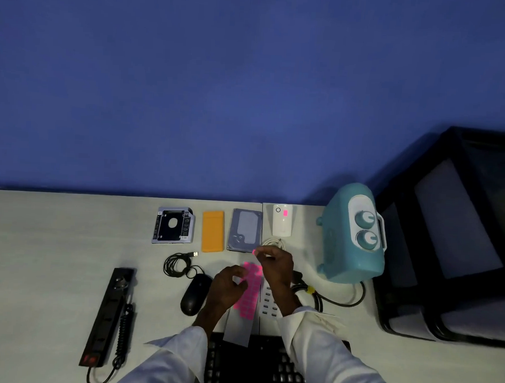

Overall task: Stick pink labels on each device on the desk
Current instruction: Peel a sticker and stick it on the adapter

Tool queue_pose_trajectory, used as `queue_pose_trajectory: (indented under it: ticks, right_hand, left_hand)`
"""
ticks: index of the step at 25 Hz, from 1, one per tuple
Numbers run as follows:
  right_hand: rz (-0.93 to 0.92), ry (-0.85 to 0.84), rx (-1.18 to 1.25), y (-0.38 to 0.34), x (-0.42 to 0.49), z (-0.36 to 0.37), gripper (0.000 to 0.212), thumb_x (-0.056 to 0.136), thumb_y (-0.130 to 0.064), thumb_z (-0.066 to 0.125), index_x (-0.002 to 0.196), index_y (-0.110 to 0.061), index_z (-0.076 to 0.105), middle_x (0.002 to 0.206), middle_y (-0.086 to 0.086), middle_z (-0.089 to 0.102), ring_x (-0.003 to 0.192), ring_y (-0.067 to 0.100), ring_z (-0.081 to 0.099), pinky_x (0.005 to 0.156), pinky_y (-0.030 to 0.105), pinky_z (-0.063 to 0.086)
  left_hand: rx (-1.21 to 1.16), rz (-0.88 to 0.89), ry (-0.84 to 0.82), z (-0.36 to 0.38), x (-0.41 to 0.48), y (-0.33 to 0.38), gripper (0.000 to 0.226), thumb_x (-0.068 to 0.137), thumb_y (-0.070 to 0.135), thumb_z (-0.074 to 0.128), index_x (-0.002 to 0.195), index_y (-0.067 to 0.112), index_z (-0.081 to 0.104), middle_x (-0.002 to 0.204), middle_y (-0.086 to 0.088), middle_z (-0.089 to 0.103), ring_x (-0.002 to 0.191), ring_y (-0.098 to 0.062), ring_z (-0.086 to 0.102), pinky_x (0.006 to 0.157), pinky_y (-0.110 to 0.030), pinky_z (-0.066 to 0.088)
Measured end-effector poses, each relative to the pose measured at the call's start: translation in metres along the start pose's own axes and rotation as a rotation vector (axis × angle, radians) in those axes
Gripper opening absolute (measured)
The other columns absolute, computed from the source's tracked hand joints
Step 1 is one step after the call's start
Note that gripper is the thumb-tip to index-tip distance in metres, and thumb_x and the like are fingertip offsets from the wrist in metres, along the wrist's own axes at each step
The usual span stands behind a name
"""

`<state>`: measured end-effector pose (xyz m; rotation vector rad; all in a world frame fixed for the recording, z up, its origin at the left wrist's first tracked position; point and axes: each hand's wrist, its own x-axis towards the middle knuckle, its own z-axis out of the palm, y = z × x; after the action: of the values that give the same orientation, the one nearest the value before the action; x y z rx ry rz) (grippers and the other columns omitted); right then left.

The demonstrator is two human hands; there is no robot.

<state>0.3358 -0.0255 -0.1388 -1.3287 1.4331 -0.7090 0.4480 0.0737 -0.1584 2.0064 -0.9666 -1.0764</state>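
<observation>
Several devices lie spread on the pale grey desk (pixel 52 239). Farthest left is a long black power strip (pixel 107 315) with a coiled cord along its side. Along the back edge come a silver-and-black drive caddy (pixel 173 225), a flat orange rectangular case (pixel 213 231) and a grey metal hard drive (pixel 245 230). Nearer, a black wired mouse (pixel 194 295) sits beside its looped cable (pixel 178 265). The left hand (pixel 227 286), fingers curled, grips the edge of a sheet of small pink labels (pixel 250 293), just left of a white multi-port charging hub (pixel 269 303). A black keyboard (pixel 254 364) lies at the near edge between the two white sleeves. The right hand (pixel 275 265) pinches one peeled pink label (pixel 254 252) between thumb and fingertip, just beside the hard drive's near right corner. Behind that hand, a small white upright device (pixel 281 223) carries a pink sticker (pixel 285 213) on its top. Farther right stands a teal plastic appliance (pixel 351 234) with two round knobs.
</observation>
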Motion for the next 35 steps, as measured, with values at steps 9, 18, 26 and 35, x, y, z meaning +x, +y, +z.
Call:
queue_pose_trajectory:
  ticks: [9, 18, 26, 35]
  right_hand:
    - [0.028, 0.072, -0.116, -0.025, 0.103, 0.047, 0.009, 0.077, -0.01, 0.078, 0.074, -0.019, 0.078, 0.081, 0.005, 0.078, 0.079, 0.02, 0.071, 0.074, 0.027, 0.054]
    - [0.039, 0.031, -0.416, -0.011, 0.139, 0.078, 0.008, 0.082, -0.018, 0.07, 0.084, -0.016, 0.077, 0.091, 0.006, 0.077, 0.088, 0.029, 0.071, 0.069, 0.023, 0.045]
    - [-0.065, 0.087, -0.409, 0.002, 0.15, 0.095, 0.021, 0.081, -0.025, 0.074, 0.089, -0.009, 0.064, 0.084, 0.009, 0.071, 0.08, 0.03, 0.069, 0.068, 0.029, 0.049]
    - [-0.118, 0.002, -0.316, 0.021, 0.079, 0.063, 0.028, 0.073, -0.01, 0.051, 0.098, -0.018, 0.062, 0.085, 0.001, 0.067, 0.082, 0.022, 0.066, 0.073, 0.032, 0.053]
  left_hand:
    - [0.261, 0.194, -0.012, -0.003, 0.063, 0.006, 0.051, 0.079, 0.033, 0.056, 0.127, 0.018, 0.059, 0.146, -0.001, 0.047, 0.13, -0.015, 0.05, 0.095, -0.033, 0.052]
    - [0.317, 0.11, -0.023, 0.015, 0.072, -0.019, 0.056, 0.081, 0.039, 0.052, 0.135, 0.024, 0.049, 0.155, 0.002, 0.03, 0.102, -0.019, 0.067, 0.078, -0.023, 0.057]
    - [0.334, 0.174, -0.021, 0.01, 0.078, -0.027, 0.046, 0.084, 0.035, 0.06, 0.129, 0.024, 0.056, 0.154, 0.004, 0.031, 0.112, -0.017, 0.063, 0.083, -0.018, 0.051]
    - [0.323, 0.185, 0.045, 0.003, 0.056, -0.017, 0.048, 0.077, 0.034, 0.046, 0.115, 0.01, 0.063, 0.129, -0.011, 0.054, 0.102, -0.029, 0.066, 0.08, -0.033, 0.056]
